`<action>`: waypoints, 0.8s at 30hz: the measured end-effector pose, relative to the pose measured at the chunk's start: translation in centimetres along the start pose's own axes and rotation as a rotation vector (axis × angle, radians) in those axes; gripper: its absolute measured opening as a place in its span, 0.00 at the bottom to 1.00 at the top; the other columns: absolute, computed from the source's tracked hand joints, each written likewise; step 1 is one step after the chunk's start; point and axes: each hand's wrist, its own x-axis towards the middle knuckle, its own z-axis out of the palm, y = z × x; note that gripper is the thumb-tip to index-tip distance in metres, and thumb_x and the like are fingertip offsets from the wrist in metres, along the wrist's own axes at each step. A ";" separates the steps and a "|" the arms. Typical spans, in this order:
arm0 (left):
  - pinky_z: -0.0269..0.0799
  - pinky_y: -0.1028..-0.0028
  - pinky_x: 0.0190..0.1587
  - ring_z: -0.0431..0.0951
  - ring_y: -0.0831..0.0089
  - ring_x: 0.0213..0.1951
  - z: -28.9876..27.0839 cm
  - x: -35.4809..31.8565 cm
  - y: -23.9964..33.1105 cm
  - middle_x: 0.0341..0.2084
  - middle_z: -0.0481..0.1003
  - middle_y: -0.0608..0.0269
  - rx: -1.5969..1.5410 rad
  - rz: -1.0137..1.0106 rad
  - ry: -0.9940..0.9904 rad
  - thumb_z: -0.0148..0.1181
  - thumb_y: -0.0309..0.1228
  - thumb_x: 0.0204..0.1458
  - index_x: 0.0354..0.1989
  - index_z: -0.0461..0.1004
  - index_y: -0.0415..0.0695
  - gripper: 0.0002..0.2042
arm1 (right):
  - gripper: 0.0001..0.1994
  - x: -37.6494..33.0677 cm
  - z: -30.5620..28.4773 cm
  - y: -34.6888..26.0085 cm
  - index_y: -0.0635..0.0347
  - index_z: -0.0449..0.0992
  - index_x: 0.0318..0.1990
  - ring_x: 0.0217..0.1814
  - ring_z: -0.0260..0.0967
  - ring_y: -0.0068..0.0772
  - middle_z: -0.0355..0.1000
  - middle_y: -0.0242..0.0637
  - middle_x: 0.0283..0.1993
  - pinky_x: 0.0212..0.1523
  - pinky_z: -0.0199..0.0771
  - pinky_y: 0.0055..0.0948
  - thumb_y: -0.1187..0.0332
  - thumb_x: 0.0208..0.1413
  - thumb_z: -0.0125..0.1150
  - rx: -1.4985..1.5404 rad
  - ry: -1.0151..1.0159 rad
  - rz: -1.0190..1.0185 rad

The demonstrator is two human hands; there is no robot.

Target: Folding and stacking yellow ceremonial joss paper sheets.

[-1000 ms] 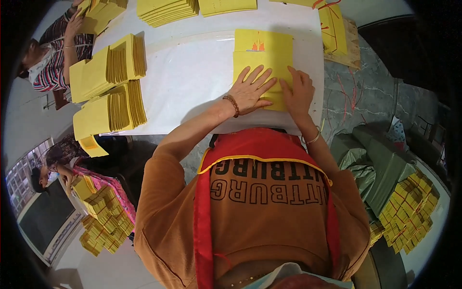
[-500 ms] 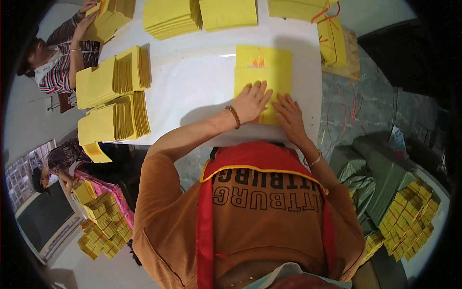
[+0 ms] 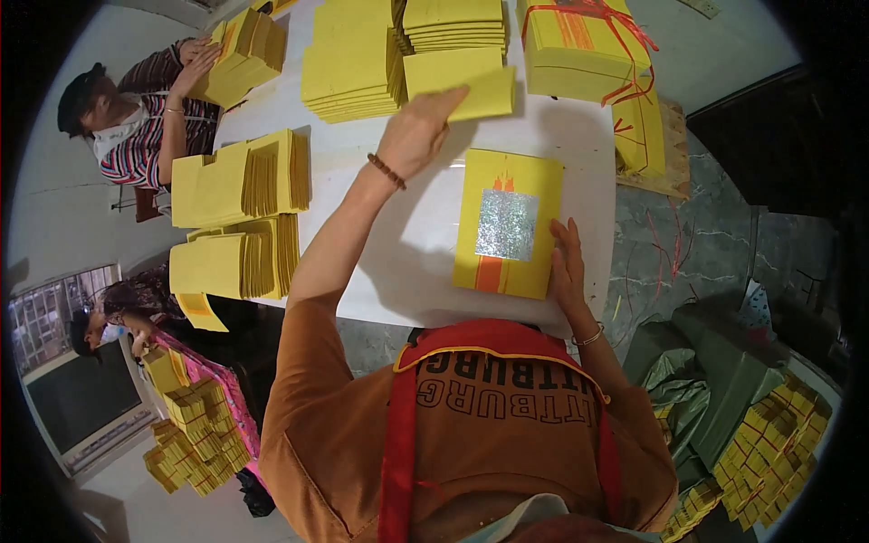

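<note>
My left hand, a brown beaded bracelet on its wrist, is closed on the near left edge of a folded yellow paper. That paper lies slightly askew at the front of a pile of folded yellow papers. Nearer me on the white table lies a stack of yellow paper with an orange print and a silvery speckled square on its top. My right hand rests along the stack's right edge, fingers stretched out and holding nothing.
Folded yellow papers stand in rows at the table's left, and another pile lies farther back. A thick yellow bundle tied with red string sits at far right. A co-worker's hands hold papers at far left. Tied bundles lie lower right.
My left hand has moved from the near stack up to the far pile, with a folded yellow paper. The silvery square now shows on the near stack. My right hand stays at its right edge.
</note>
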 end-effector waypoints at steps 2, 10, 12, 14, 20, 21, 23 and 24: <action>0.66 0.65 0.50 0.70 0.58 0.47 2.1 1.7 -3.6 0.47 0.71 0.53 0.221 0.153 0.222 0.51 0.21 0.44 0.57 0.64 0.49 0.27 | 0.28 -0.1 0.1 -0.1 0.68 0.48 0.64 0.62 0.55 0.41 0.59 0.46 0.61 0.62 0.47 0.36 0.70 0.57 0.43 0.017 -0.003 0.021; 0.57 0.60 0.56 0.61 0.58 0.57 9.6 4.3 -9.5 0.58 0.61 0.60 0.443 0.013 -0.031 0.53 0.27 0.46 0.60 0.58 0.51 0.28 | 0.23 0.0 0.2 -0.3 0.65 0.59 0.59 0.60 0.56 0.40 0.61 0.44 0.60 0.61 0.48 0.34 0.71 0.55 0.47 -0.069 0.001 0.030; 0.55 0.59 0.57 0.58 0.57 0.59 10.2 4.3 -9.8 0.61 0.57 0.60 0.455 -0.034 -0.099 0.53 0.28 0.47 0.61 0.56 0.52 0.29 | 0.23 0.3 0.0 -0.5 0.66 0.60 0.59 0.60 0.57 0.40 0.61 0.44 0.60 0.61 0.49 0.34 0.71 0.54 0.47 -0.092 0.001 0.029; 0.49 0.56 0.61 0.51 0.54 0.63 10.8 4.1 -10.6 0.64 0.49 0.57 0.508 -0.028 -0.127 0.52 0.31 0.49 0.64 0.48 0.51 0.32 | 0.23 0.3 0.0 -0.6 0.66 0.60 0.59 0.60 0.57 0.40 0.61 0.44 0.60 0.61 0.50 0.34 0.71 0.53 0.48 -0.112 -0.005 0.017; 0.39 0.57 0.65 0.43 0.53 0.66 9.6 5.1 -9.6 0.66 0.44 0.56 0.451 -0.163 -0.358 0.48 0.33 0.49 0.66 0.42 0.51 0.35 | 0.19 0.3 0.2 -0.3 0.60 0.70 0.51 0.59 0.59 0.40 0.62 0.41 0.59 0.59 0.51 0.35 0.71 0.50 0.56 -0.251 -0.015 -0.110; 0.39 0.57 0.65 0.43 0.53 0.66 9.1 5.0 -9.4 0.66 0.44 0.56 0.454 -0.158 -0.355 0.48 0.33 0.49 0.66 0.42 0.51 0.35 | 0.17 0.3 0.4 -0.3 0.57 0.72 0.49 0.59 0.59 0.39 0.63 0.39 0.59 0.58 0.52 0.35 0.70 0.49 0.58 -0.324 -0.029 -0.148; 0.43 0.57 0.64 0.45 0.51 0.65 8.1 4.3 -9.1 0.65 0.45 0.54 0.367 -0.070 -0.238 0.50 0.31 0.46 0.66 0.44 0.49 0.36 | 0.15 0.4 0.5 -0.3 0.55 0.74 0.46 0.59 0.59 0.39 0.64 0.37 0.58 0.57 0.52 0.35 0.69 0.48 0.59 -0.397 -0.043 -0.191; 0.43 0.57 0.64 0.45 0.51 0.65 7.8 3.8 -8.7 0.65 0.45 0.54 0.369 -0.067 -0.239 0.50 0.31 0.46 0.66 0.44 0.49 0.36 | 0.14 0.3 0.6 -0.3 0.54 0.74 0.45 0.59 0.59 0.38 0.65 0.35 0.58 0.57 0.53 0.35 0.69 0.48 0.60 -0.423 -0.039 -0.216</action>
